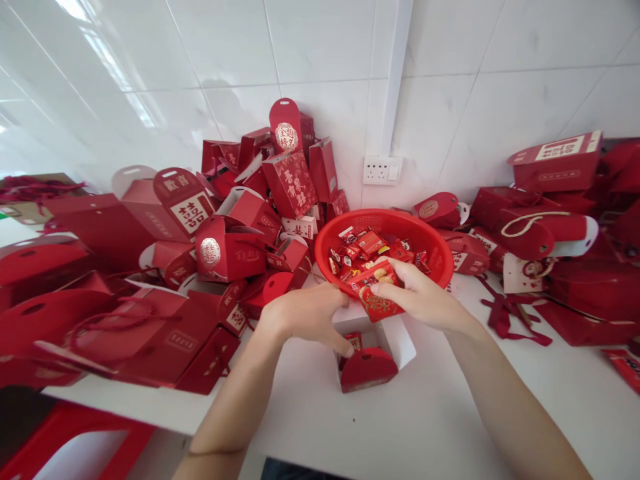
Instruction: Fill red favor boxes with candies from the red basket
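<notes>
My right hand [419, 297] is closed on a red snack packet [376, 308] with gold print, holding it above an open gift box. That small red gift box [369, 370] stands on the white table with its lid flaps spread. A red-wrapped item shows inside it, partly hidden. Over the box's left side is my left hand [306, 312], thumb and fingers apart, the thumb reaching down at the opening. Just behind both hands sits a red plastic basket [440, 247] with several wrapped sweets [370, 242] in it.
Red gift boxes [227, 250] are heaped on the left against the tiled wall, and more boxes [565, 167] are piled on the right. A dark red ribbon [510, 317] lies on the table. A power socket [382, 171] is on the wall. A red stool [65, 437] stands at lower left.
</notes>
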`<control>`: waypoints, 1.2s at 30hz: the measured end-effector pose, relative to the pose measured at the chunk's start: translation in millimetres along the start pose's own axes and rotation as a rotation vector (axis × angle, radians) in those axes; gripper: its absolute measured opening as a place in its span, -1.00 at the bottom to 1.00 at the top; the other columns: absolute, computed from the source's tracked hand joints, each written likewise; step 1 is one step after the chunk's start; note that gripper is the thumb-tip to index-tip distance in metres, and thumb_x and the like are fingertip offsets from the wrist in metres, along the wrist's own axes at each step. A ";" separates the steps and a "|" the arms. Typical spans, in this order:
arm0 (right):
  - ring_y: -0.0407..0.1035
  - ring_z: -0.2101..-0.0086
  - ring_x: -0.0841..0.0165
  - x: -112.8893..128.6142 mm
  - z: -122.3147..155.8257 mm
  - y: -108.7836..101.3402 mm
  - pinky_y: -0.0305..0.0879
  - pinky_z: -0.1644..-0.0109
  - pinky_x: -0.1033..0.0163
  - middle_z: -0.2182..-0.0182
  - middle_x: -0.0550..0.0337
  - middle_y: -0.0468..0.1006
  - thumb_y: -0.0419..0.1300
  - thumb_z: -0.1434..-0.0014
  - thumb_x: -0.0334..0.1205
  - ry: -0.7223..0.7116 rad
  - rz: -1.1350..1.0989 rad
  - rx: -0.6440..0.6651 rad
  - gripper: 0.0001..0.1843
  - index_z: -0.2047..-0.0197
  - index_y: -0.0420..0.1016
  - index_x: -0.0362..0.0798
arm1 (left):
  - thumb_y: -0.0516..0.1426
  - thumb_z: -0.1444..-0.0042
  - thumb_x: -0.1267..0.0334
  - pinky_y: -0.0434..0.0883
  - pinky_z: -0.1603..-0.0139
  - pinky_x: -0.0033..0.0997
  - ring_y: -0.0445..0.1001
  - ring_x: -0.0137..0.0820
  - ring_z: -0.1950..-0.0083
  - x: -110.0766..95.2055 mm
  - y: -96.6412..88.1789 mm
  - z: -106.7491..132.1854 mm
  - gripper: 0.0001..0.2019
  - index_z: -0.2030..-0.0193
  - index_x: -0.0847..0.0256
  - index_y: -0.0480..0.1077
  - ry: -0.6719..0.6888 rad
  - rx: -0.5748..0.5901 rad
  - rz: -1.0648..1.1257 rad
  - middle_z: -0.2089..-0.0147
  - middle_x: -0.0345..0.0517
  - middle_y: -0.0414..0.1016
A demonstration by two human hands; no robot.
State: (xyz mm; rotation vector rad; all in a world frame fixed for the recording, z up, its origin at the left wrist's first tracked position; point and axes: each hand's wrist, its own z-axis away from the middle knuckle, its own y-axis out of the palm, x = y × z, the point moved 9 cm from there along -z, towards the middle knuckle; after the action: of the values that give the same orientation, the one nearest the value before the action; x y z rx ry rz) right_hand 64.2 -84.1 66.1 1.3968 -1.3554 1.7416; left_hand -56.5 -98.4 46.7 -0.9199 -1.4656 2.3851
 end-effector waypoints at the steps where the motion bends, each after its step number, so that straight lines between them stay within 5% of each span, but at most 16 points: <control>1: 0.44 0.26 0.24 3.3 0.1 1.8 0.35 0.13 0.14 0.34 0.22 0.56 0.20 -0.19 -0.19 -0.036 0.004 0.018 -0.89 0.21 0.48 0.01 | 0.35 0.11 -0.03 0.40 0.13 -0.32 0.52 -0.10 0.06 -0.3 2.0 -0.7 -0.52 0.07 0.18 0.53 -0.007 -0.004 0.001 0.10 -0.02 0.58; 5: 0.44 0.21 0.22 14.0 2.1 7.0 0.33 0.08 0.12 0.30 0.20 0.59 0.20 -0.19 -0.24 -0.131 0.060 0.076 -0.91 0.24 0.53 0.00 | 0.40 0.14 -0.01 0.38 -0.05 -0.28 0.47 -0.06 -0.14 -11.6 5.3 -0.1 -0.37 -0.10 0.08 0.46 0.105 -0.031 0.103 -0.13 -0.04 0.52; 8: 0.42 0.25 0.27 17.2 4.7 7.0 0.29 0.11 0.17 0.32 0.22 0.56 0.19 -0.17 -0.30 -0.124 0.148 0.075 -0.94 0.31 0.49 -0.03 | 0.42 0.16 0.01 0.31 -0.19 -0.27 0.37 -0.05 -0.27 -15.2 3.4 2.2 -0.42 -0.04 0.05 0.48 0.168 -0.037 0.147 -0.16 -0.10 0.49; 12: 0.40 0.37 0.34 11.7 11.1 19.1 0.26 0.26 0.25 0.39 0.28 0.55 0.20 -0.14 -0.37 -0.043 0.177 0.182 -0.91 0.27 0.40 0.00 | 0.43 0.19 -0.01 0.38 -0.02 -0.33 0.49 -0.09 -0.05 -6.7 2.1 1.8 -0.55 0.17 0.13 0.53 0.106 0.002 0.081 0.11 -0.13 0.56; 16: 0.47 0.33 0.29 1.6 16.3 36.1 0.29 0.26 0.24 0.25 0.22 0.61 0.17 -0.15 -0.41 0.000 0.230 0.279 -0.77 0.12 0.38 0.04 | 0.45 0.23 0.07 0.39 0.05 -0.39 0.52 -0.19 0.05 -7.4 -2.6 2.3 -0.47 0.07 0.10 0.52 0.122 0.020 0.100 0.09 -0.19 0.58; 20: 0.50 0.29 0.25 -2.1 16.4 49.8 0.28 0.26 0.24 0.34 0.19 0.59 0.12 -0.15 -0.48 -0.055 0.327 0.352 -0.81 0.24 0.37 0.01 | 0.45 0.24 0.08 0.40 0.05 -0.38 0.53 -0.19 0.06 -4.8 -4.6 3.1 -0.46 0.06 0.09 0.51 0.109 0.027 0.100 0.08 -0.18 0.59; 27: 0.42 0.40 0.30 8.4 16.2 12.5 0.16 0.34 0.24 0.43 0.23 0.54 0.11 -0.27 -0.30 -0.057 0.499 0.124 -0.85 0.37 0.39 0.02 | 0.45 0.22 0.02 0.41 0.03 -0.37 0.50 -0.12 -0.08 -3.3 -2.8 4.9 -0.36 -0.07 0.05 0.50 0.136 0.035 0.125 -0.01 -0.11 0.56; 31: 0.43 0.36 0.25 8.9 26.8 -7.4 0.14 0.35 0.23 0.40 0.20 0.56 0.19 -0.26 -0.11 0.001 0.596 0.119 -0.82 0.36 0.41 0.03 | 0.44 0.24 -0.04 0.42 0.10 -0.39 0.50 -0.12 -0.05 4.5 -3.5 9.4 -0.26 -0.15 0.08 0.46 0.032 0.029 0.084 -0.08 -0.04 0.52; 36: 0.37 0.44 0.26 -3.3 39.7 -13.8 0.02 0.43 0.24 0.48 0.16 0.52 0.27 -0.16 -0.07 0.081 0.798 0.190 -0.72 0.49 0.37 0.01 | 0.38 0.15 -0.11 0.37 0.23 -0.40 0.52 -0.18 0.12 11.6 -5.8 13.8 -0.29 -0.13 0.19 0.44 -0.066 0.018 0.009 0.10 -0.04 0.54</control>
State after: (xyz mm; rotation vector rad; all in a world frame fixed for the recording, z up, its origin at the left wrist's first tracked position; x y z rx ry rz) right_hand 93.1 -114.9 66.9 0.8926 -1.8972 2.4394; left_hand -74.8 -100.4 51.4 -0.8533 -1.4638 2.4535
